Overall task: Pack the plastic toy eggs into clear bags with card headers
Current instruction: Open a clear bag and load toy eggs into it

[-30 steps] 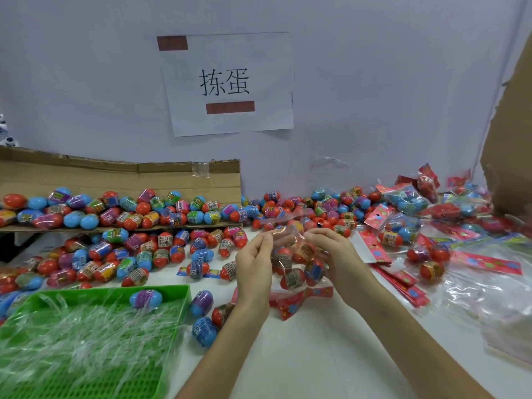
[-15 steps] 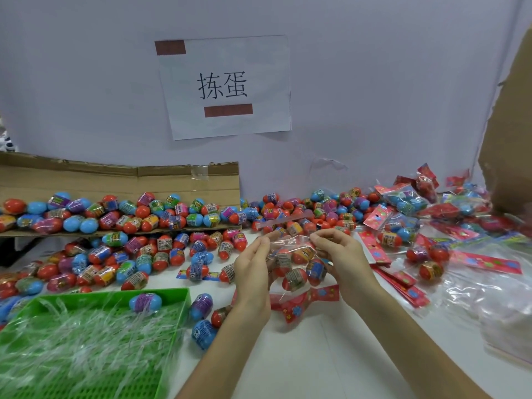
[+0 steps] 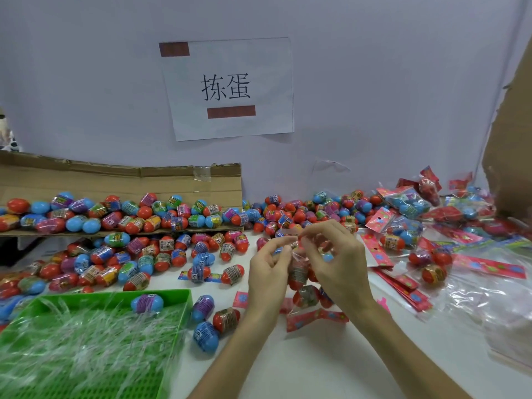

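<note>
Green is the tray (image 3: 184,309) at my far left, full of thin clear strips, with one blue egg (image 3: 147,303) lying at its back rim. Behind it a cardboard flap (image 3: 115,180) carries a long row of loose eggs (image 3: 129,217). Many more lie on the white table (image 3: 288,364) in front of the flap, so I judge that most of the work is not yet done. Three stray eggs (image 3: 226,319) sit just beside the tray, near the left forearm, and they could roll if the arm brushes them. In the middle, the left hand (image 3: 267,272) pinches one side of the mouth of a clear bag (image 3: 299,276) between thumb and forefinger. The right hand (image 3: 339,263) pinches the other side in the same way, so both are closed on the film. The bag hangs between them with several eggs inside, which I cannot count surely, and its red card header (image 3: 316,316) is low at the table. I think this bag is filled and its mouth is being closed, but the seal itself I cannot see. To the right lies a stack of red headers (image 3: 403,286), then finished packs (image 3: 408,203) piled near the wall, so a part is done. Last comes a heap of empty bags (image 3: 489,300).
</note>
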Tool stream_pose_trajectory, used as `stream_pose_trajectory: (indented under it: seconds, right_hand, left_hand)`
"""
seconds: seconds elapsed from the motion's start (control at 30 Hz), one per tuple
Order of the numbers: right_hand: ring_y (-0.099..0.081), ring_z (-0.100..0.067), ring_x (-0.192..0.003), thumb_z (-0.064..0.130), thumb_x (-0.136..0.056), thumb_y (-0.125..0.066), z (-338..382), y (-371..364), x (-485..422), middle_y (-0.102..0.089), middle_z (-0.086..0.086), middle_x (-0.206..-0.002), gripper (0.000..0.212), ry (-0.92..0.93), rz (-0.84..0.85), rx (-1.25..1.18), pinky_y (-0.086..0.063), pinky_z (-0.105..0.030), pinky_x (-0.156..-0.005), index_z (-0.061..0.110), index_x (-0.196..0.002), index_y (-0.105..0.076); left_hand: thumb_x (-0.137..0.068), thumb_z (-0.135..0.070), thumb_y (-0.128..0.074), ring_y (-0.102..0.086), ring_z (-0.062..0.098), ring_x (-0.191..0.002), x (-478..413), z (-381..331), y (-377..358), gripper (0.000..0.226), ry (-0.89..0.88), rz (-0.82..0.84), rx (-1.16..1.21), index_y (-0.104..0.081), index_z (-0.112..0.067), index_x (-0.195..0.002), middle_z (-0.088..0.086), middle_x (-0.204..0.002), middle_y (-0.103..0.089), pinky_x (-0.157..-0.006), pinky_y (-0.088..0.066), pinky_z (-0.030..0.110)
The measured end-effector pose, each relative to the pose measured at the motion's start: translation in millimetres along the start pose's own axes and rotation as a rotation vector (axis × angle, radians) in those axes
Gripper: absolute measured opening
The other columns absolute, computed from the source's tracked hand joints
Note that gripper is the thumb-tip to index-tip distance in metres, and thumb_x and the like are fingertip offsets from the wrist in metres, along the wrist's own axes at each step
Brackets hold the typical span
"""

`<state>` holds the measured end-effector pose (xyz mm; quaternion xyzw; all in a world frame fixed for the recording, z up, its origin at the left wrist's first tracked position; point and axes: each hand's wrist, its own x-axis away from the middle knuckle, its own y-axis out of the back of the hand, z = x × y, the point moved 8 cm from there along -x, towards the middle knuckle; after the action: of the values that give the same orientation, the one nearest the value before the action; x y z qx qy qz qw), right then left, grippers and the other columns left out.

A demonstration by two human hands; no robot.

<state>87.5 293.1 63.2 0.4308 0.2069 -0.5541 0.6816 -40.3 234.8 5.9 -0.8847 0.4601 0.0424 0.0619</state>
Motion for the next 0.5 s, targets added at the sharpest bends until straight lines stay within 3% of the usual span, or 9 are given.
stream_pose_trajectory:
  seconds: [0.07,0.2,0.23,0.3,0.37,0.5]
  right_hand:
    - [-0.063,-0.002,-0.080,0.013,-0.088,-0.078,1,-1,0,-0.065,0.012,-0.093,0.014,0.016,0.010,0.006,-0.048,-0.008,-0.069,0.018,-0.099,-0.073]
    - [-0.063,-0.006,-0.078,0.019,-0.088,-0.079,2,3,-2,-0.066,0.009,-0.096,0.013,0.025,-0.001,-0.024,-0.048,-0.011,-0.067,0.017,-0.100,-0.075]
    - [-0.063,-0.007,-0.078,0.021,-0.088,-0.078,4,3,-2,-0.066,0.009,-0.096,0.012,0.034,0.002,-0.031,-0.048,-0.011,-0.066,0.017,-0.100,-0.075]
    - [-0.062,-0.007,-0.078,0.021,-0.088,-0.078,6,2,-2,-0.066,0.007,-0.096,0.012,0.050,0.014,-0.038,-0.049,-0.013,-0.063,0.016,-0.099,-0.077]
    - [-0.062,-0.009,-0.079,0.016,-0.087,-0.079,6,2,-2,-0.065,0.005,-0.096,0.012,0.058,0.025,-0.035,-0.050,-0.017,-0.061,0.015,-0.099,-0.078]
    - [-0.061,-0.010,-0.079,0.009,-0.086,-0.080,4,2,-2,-0.065,0.005,-0.094,0.012,0.045,0.026,-0.043,-0.046,-0.013,-0.061,0.016,-0.096,-0.079]
  left_hand:
    - [-0.107,-0.015,-0.052,-0.077,0.016,-0.085,2,-7,-3,0.024,-0.068,0.021,-0.041,-0.071,-0.029,-0.112,-0.008,-0.089,-0.078,-0.069,-0.065,0.034]
    - [-0.106,-0.011,-0.052,-0.072,0.035,-0.080,8,-16,-8,0.030,-0.185,0.049,-0.126,-0.070,-0.034,-0.113,0.005,-0.088,-0.075,-0.073,-0.062,0.056]
    - [-0.106,-0.011,-0.052,-0.072,0.033,-0.082,9,-18,-10,0.034,-0.207,0.062,-0.141,-0.069,-0.039,-0.112,0.001,-0.090,-0.075,-0.074,-0.062,0.055]
    - [-0.105,-0.015,-0.051,-0.072,0.013,-0.094,14,-23,-13,0.045,-0.245,0.081,-0.180,-0.065,-0.057,-0.109,-0.019,-0.098,-0.073,-0.078,-0.064,0.033]
    - [-0.102,-0.019,-0.049,-0.070,0.005,-0.099,16,-26,-14,0.054,-0.265,0.090,-0.203,-0.058,-0.072,-0.104,-0.027,-0.099,-0.069,-0.078,-0.060,0.021]
    - [-0.096,-0.028,-0.046,-0.069,0.007,-0.083,16,-27,-16,0.049,-0.299,0.096,-0.222,-0.056,-0.076,-0.099,-0.023,-0.089,-0.069,-0.073,-0.063,0.028]
